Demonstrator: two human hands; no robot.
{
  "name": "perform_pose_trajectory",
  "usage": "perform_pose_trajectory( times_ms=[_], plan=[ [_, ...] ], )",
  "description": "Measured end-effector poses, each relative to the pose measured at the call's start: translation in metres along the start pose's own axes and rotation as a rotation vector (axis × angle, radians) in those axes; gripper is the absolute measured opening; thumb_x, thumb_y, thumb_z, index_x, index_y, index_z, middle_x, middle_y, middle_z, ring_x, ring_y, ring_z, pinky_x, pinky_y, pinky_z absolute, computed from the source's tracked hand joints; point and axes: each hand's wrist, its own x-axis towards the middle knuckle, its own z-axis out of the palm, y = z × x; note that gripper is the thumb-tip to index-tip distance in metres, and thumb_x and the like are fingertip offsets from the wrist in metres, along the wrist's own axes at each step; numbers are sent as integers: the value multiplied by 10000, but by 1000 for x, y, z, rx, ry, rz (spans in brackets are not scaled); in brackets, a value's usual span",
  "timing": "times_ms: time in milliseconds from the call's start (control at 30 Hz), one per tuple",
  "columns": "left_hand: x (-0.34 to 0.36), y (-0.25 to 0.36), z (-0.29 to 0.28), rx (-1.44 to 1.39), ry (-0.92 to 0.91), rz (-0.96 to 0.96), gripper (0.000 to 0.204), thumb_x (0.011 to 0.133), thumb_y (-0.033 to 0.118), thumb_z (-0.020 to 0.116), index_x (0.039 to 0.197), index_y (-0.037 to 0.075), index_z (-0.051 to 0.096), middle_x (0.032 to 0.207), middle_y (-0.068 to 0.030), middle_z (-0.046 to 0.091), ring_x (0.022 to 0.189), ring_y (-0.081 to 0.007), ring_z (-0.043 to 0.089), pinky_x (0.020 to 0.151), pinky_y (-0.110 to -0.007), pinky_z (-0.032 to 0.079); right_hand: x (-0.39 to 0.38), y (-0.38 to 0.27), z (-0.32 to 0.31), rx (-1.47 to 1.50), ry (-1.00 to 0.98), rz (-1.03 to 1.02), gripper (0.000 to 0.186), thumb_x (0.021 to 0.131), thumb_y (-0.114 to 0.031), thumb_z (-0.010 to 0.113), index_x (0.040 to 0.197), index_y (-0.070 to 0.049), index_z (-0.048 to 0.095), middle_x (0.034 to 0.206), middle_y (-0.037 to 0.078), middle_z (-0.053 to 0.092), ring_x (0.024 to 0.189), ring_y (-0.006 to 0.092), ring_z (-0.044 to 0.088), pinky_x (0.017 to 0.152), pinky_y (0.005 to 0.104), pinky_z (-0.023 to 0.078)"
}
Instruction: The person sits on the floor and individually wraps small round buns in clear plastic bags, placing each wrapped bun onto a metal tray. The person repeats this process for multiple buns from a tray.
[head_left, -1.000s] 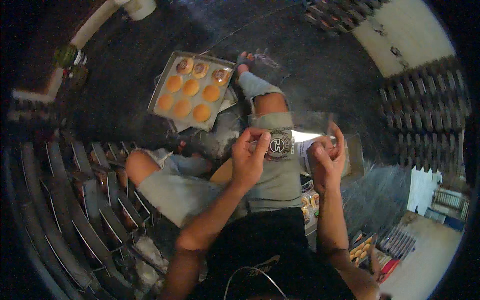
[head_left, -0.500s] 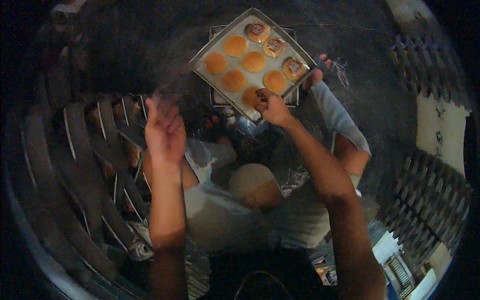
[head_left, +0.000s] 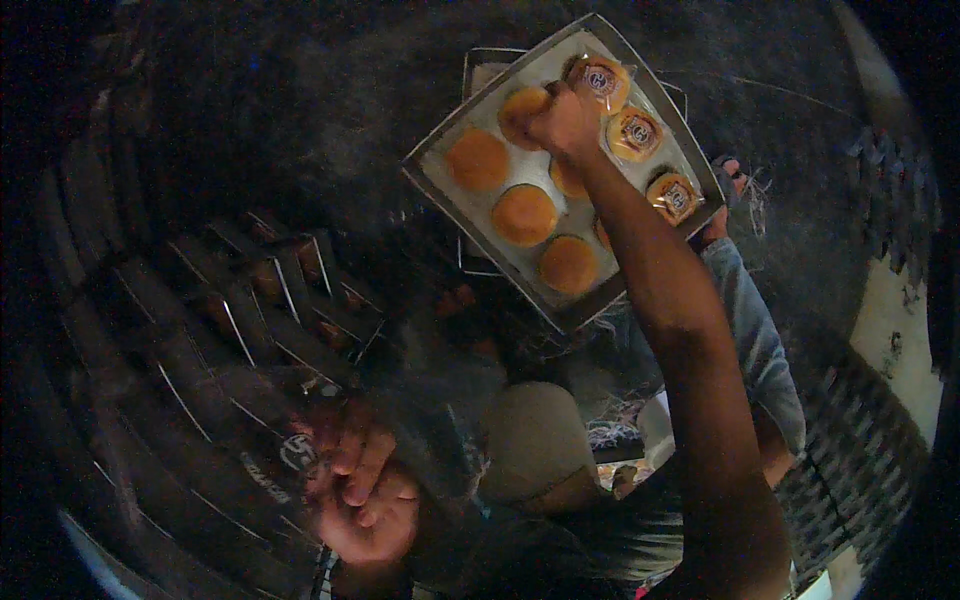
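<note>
A metal baking tray (head_left: 500, 262) lined with pale paper holds several round golden buns (head_left: 525, 215). Three buns in clear printed wrappers (head_left: 634, 134) sit along its right side. My right hand (head_left: 568, 122) reaches over the tray, its fingers closed on a bun (head_left: 520, 112) on the far left side. Low on the left, my left hand (head_left: 368, 490) is close to my body with curled fingers. A clear plastic bag with a white print (head_left: 296, 452) hangs at those fingers and appears pinched in them. The bag's edges are hard to make out. My right forearm hides part of the near buns.
Another tray (head_left: 482, 60) lies under the bun tray. Dark stacked slats with bright edges (head_left: 235, 330) fill the left side. A leg in light blue denim (head_left: 765, 320) stretches along the right, beside a dark woven surface (head_left: 860, 460).
My right hand has moved from the bun at the near corner to one farther off. My left hand has dropped toward my body, where the printed bag now shows. The view has shifted.
</note>
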Motion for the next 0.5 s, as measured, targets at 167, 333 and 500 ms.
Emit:
perform_pose_trajectory(
  times_ms=[167,333,500],
  plan=[
    [-8,6,-14,94,6,-68,177,1033,122,553,1201,65,549,938,-47,473,733,-129,467,529,-233,476,-44,16,-6,529,215,-149,694,704,-377,928,1248,-81,614,1169,218,715,1078,410,698,951,492,555],
    [-19,7,-30,606,198,142,345,1054,350,612,1284,94,599,1044,-18,621,799,-98,552,548,-206,455,-144,-33,-73,1143,230,108,621,874,-250,825,1373,-41,521,1256,120,678,1132,242,680,948,392,564],
    [-6,-11,-30,1007,121,393,316,1061,370,625,1117,72,712,976,17,715,778,-73,596,647,-233,463,-338,-104,-214,1654,10,340,528,969,-187,726,1408,-29,480,1270,118,660,1072,229,697,880,367,611]
  ],
)
